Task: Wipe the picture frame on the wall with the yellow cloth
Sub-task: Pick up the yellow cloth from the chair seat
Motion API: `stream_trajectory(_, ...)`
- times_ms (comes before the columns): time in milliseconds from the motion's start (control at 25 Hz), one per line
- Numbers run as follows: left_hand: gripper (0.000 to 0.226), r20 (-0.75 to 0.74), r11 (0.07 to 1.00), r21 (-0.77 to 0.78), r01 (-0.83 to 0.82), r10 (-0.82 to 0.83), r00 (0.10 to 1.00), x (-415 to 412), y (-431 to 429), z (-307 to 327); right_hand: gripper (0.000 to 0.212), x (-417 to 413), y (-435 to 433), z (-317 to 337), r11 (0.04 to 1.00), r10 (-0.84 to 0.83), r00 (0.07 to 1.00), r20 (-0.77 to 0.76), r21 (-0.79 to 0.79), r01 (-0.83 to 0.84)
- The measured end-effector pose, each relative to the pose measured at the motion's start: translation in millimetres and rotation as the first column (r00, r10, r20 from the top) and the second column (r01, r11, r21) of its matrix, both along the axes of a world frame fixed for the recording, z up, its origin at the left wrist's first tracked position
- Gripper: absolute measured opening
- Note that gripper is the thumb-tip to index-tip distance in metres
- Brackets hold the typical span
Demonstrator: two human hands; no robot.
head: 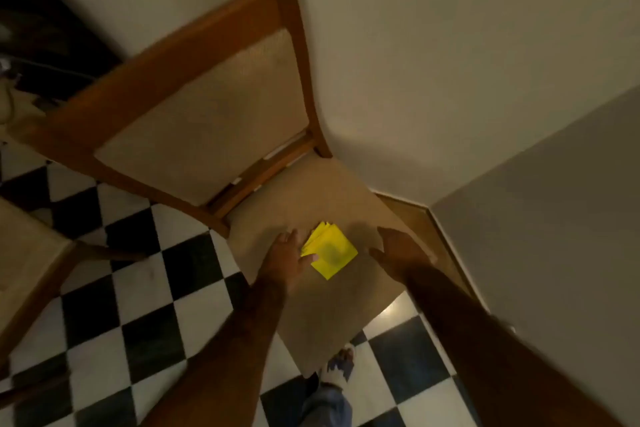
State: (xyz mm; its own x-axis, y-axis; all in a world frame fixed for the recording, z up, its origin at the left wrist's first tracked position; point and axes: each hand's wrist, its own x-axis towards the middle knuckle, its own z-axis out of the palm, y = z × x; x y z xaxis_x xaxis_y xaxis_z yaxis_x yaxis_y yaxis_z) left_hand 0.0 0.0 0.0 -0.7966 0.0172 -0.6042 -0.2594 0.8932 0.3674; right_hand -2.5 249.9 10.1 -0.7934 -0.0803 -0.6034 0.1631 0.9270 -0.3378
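A folded yellow cloth lies flat on the beige seat of a wooden chair. My left hand rests on the seat at the cloth's left edge, fingers spread, thumb touching the cloth. My right hand hovers palm down just right of the cloth, fingers apart, holding nothing. No picture frame is in view.
The chair stands against a pale wall in a corner, with a grey wall to the right. The floor is black and white checkered tile. Another chair's seat shows at the left. My foot is below the seat.
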Motion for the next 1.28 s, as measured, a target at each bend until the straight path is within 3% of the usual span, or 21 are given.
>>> stream_trajectory(160, 0.067, 0.03, 0.985, 0.066, -0.16, 0.159, 0.987, 4, 7, -50, 0.064, -4, -33, -56, 0.99, -0.047, 0.992, 0.12, -0.126, 0.062)
stream_trajectory(280, 0.051, -0.018, 0.966, 0.1, -0.239, 0.242, 0.97, 1, 13, -82, 0.059, -10, -47, -91, 0.94, -0.216, 0.966, 0.14, -0.236, 0.245)
stream_trajectory(440, 0.038, -0.008, 0.894, 0.125, -0.431, 0.435, 0.9, -4, 19, -102, 0.042, -14, -49, -114, 0.787, -0.511, 0.839, 0.186, -0.292, 0.544)
stream_trajectory(600, 0.028, 0.095, 0.784, 0.257, -0.564, 0.561, 0.823, -5, 22, -98, 0.014, -21, -48, -106, 0.666, -0.536, 0.756, 0.376, -0.361, 0.653)
stream_trajectory(720, 0.019, 0.232, 0.587, 0.426, -0.689, 0.665, 0.71, -10, 31, -64, 0.017, -19, -36, -68, 0.541, -0.608, 0.667, 0.43, -0.391, 0.745)
stream_trajectory(800, 0.019, 0.28, 0.491, 0.544, -0.68, 0.658, 0.699, -14, 42, -36, 0.015, -17, -24, -35, 0.497, -0.658, 0.647, 0.384, -0.424, 0.757)
stream_trajectory(1000, 0.01, 0.164, 0.544, 0.716, -0.437, 0.478, 0.863, -21, 96, 70, 0.027, -8, 34, 95, 0.412, -0.647, 0.666, 0.371, -0.564, 0.715)
stream_trajectory(1160, 0.013, 0.107, 0.464, 0.837, -0.289, 0.379, 0.919, -27, 148, 164, 0.031, 7, 90, 201, 0.379, -0.735, 0.645, 0.208, -0.663, 0.646)
stream_trajectory(1280, 0.015, 0.031, 0.415, 0.89, -0.188, 0.358, 0.933, -26, 189, 230, 0.017, 26, 124, 277, 0.349, -0.759, 0.633, 0.153, -0.725, 0.593)
